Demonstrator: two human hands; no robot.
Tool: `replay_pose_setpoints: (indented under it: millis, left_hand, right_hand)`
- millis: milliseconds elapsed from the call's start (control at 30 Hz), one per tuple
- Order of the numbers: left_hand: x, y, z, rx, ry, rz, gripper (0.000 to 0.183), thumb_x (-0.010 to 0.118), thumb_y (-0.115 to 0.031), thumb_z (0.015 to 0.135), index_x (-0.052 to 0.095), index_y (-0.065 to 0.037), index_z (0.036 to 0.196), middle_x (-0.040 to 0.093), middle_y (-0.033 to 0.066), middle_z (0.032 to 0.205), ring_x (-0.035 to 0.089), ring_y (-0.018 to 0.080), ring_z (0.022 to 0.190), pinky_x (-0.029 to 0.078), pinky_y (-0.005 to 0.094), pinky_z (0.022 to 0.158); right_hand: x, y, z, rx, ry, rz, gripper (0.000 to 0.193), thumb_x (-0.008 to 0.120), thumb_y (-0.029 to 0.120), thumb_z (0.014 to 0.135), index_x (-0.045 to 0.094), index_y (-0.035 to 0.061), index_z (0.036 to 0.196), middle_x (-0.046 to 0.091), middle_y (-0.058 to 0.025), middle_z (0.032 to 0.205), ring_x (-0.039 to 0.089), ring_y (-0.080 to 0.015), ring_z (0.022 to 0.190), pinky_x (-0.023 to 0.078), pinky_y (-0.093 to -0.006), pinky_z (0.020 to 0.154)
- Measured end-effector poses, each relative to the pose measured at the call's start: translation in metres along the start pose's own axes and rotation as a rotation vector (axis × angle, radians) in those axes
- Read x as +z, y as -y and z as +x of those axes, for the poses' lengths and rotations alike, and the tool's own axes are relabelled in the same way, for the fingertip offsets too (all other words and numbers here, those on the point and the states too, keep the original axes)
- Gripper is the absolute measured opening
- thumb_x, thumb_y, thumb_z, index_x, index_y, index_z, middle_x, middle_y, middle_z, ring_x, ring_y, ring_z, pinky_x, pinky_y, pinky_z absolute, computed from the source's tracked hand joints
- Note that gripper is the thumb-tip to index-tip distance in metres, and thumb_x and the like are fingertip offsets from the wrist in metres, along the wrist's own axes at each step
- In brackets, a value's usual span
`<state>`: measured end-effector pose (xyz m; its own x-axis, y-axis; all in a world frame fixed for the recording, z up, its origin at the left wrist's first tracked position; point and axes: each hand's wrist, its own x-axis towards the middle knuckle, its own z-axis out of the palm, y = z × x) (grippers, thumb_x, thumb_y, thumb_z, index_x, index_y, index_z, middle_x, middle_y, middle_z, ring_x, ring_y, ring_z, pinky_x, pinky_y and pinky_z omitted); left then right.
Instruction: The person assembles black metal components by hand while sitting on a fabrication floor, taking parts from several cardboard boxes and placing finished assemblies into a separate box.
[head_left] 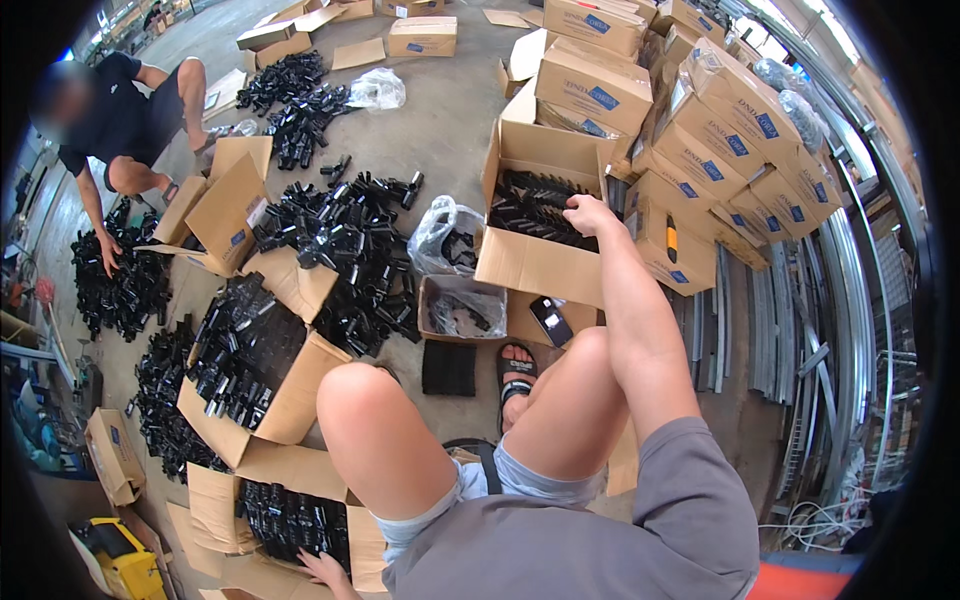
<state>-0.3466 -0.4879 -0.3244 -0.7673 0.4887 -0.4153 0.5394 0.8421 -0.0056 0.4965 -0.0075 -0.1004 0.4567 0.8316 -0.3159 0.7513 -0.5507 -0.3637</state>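
My right hand reaches into an upright open carton ahead of me. Its fingers are curled together above the dark slim black plastic parts inside; what they grip, if anything, is hidden. Low on the left, my left hand has its fingers stretched out at the edge of another open carton. Rows of glossy black tubular parts fill that carton, and my fingertips are close to the nearest ones.
Loose heaps of black parts cover the floor, beside a tilted full carton. A small box, plastic bag and phone lie before me. Stacked cartons and metal profiles stand right. A co-worker crouches left.
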Motion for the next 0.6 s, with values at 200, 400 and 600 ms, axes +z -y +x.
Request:
replay_pose_setpoints:
  millis: [200, 400, 600]
  left_hand:
    - [0.01, -0.011, -0.03, -0.061, -0.195, 0.055, 0.065, 0.044, -0.03, 0.104, 0.027, -0.014, 0.165, 0.024, 0.0161, 0.171, 0.018, 0.0412, 0.157, 0.015, 0.069, 0.121]
    - [0.015, -0.052, -0.052, -0.127, -0.294, 0.124, 0.063, 0.042, -0.032, 0.106, 0.028, -0.013, 0.164, 0.026, 0.0157, 0.17, 0.021, 0.0402, 0.157, 0.018, 0.0668, 0.121]
    - [0.009, -0.074, -0.06, -0.183, -0.357, 0.17, 0.061, 0.041, -0.034, 0.107, 0.03, -0.013, 0.163, 0.028, 0.0153, 0.169, 0.023, 0.0393, 0.156, 0.021, 0.0645, 0.121]
  right_hand:
    - [0.02, 0.027, 0.015, -0.279, -0.123, -0.419, 0.046, 0.063, 0.037, 0.101, 0.062, 0.0097, 0.137, 0.061, -0.0174, 0.142, 0.06, -0.0368, 0.129, 0.05, -0.0479, 0.106]
    - [0.149, -0.067, -0.004, -0.252, -0.373, -0.388, 0.074, 0.056, 0.051, 0.101, 0.043, 0.0013, 0.154, 0.043, -0.0206, 0.16, 0.035, -0.0379, 0.151, 0.028, -0.0522, 0.122]
    - [0.136, -0.047, 0.008, -0.281, -0.546, -0.204, 0.073, 0.051, 0.053, 0.103, 0.042, 0.0031, 0.155, 0.04, -0.0202, 0.163, 0.035, -0.0356, 0.152, 0.025, -0.0526, 0.123]
